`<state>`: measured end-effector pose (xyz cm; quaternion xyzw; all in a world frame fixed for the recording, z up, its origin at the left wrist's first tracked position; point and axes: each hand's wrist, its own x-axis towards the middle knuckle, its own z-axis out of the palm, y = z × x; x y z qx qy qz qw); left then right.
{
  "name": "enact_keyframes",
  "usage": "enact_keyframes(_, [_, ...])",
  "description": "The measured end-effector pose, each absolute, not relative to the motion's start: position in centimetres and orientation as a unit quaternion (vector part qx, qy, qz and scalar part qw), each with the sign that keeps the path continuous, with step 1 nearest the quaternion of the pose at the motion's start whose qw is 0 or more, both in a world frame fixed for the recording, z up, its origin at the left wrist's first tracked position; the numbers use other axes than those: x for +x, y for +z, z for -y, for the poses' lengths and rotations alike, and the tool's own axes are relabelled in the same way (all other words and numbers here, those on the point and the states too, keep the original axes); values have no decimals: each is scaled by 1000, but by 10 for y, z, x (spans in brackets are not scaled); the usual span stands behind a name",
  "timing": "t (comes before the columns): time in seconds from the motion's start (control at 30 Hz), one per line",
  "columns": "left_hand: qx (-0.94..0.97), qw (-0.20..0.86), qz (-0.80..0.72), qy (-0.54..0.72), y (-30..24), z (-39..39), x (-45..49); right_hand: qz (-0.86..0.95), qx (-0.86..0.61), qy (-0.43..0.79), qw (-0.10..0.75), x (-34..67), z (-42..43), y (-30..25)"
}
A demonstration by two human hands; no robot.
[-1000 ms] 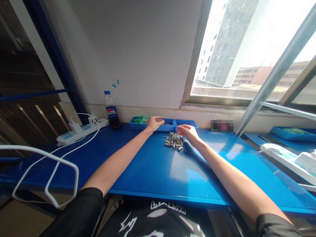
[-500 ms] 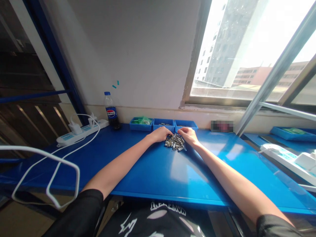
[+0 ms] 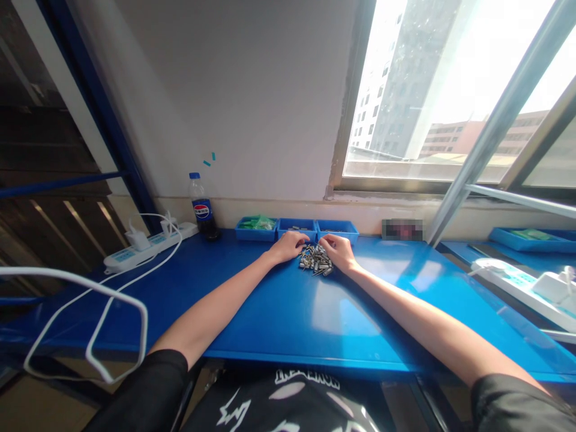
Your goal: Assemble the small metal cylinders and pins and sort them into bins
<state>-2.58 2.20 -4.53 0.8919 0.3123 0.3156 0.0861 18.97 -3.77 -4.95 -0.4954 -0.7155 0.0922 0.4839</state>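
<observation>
A heap of small silvery metal parts with thin pins or shanks [image 3: 315,261] lies on the blue table [image 3: 279,312]; their exact kind is too small to tell. At the heap's left edge is my left hand [image 3: 288,246], its fingers curled and thumb close to the index finger. My right hand [image 3: 340,252] pinches over the heap's right side, fingertips bent inward. Whatever either hand holds is too small to make out. Just behind the hands stand three blue trays: the left tray [image 3: 240,234] with green bags, the middle tray [image 3: 288,234] and right tray [image 3: 348,236] with small metal pieces.
A cola bottle [image 3: 203,210] stands at the back left beside a white power strip [image 3: 130,255] with trailing cables [image 3: 143,312]. To the right are a blurred-out object [image 3: 404,230], a slanted metal post [image 3: 454,198], and another power strip [image 3: 517,282].
My right hand has shifted slightly left over the heap, its fingers more curled. My left hand's fingers have lifted a little from the parts. The view has tilted slightly.
</observation>
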Motion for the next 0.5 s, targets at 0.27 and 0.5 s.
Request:
enact_keyframes(0.27, [888,98,-314,322,-58,-12,-36,732,-483,97,470,189,40,-48])
enact_keyframes(0.5, [898,86,-276,332,-66,-12,-42,735,-473,88,477,189,40,-50])
